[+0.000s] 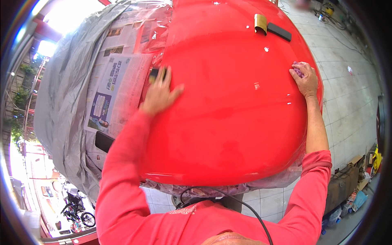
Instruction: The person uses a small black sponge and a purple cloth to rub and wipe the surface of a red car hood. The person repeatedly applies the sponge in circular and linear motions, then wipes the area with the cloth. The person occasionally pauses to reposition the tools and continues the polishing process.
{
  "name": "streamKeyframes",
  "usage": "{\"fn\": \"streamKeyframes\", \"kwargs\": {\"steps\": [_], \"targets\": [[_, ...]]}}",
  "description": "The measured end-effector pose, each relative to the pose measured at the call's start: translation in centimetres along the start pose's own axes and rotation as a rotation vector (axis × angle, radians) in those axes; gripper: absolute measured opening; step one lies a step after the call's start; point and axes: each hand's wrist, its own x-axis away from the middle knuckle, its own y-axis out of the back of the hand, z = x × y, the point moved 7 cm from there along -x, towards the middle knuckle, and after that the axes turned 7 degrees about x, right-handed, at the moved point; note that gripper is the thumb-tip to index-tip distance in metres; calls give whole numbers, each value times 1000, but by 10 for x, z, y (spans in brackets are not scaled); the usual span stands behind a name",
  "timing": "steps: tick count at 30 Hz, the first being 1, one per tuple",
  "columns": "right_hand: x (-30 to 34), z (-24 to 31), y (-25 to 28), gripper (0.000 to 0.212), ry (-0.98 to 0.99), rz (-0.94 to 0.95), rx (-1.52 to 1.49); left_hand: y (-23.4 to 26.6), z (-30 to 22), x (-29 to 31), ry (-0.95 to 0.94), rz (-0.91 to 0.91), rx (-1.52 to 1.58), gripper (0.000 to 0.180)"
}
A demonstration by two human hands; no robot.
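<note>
A glossy red car panel (228, 110), likely a hood, spreads out in front of me. My left hand (160, 93) lies at its left edge, fingers over a dark sanding block (158, 74) with a yellowish-brown face, beside the masking. Over on the right edge, my right hand (307, 81) is closed around a crumpled purple cloth (300, 69), pressed to the panel. Toward the far right of the panel rest a curled piece of tan sandpaper (260, 24) and a dark flat block (279, 32).
Newspaper (126, 77) and grey plastic sheeting (69, 90) cover the left side; a dark rectangular object (104, 141) lies there. A black cable (245, 203) runs across my front. Tiled floor (343, 90) lies right, with clutter (355, 192) beyond; a motorcycle (77, 210) stands lower left.
</note>
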Motion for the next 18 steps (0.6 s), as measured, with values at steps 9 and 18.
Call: {"fn": "streamKeyframes", "kwargs": {"steps": [9, 18], "targets": [[-4, 10, -3, 32, 56, -65, -42, -28, 86, -147, 28, -5, -147, 105], [4, -16, -5, 32, 16, -80, 35, -6, -21, -17, -212, 5, 111, 86]]}}
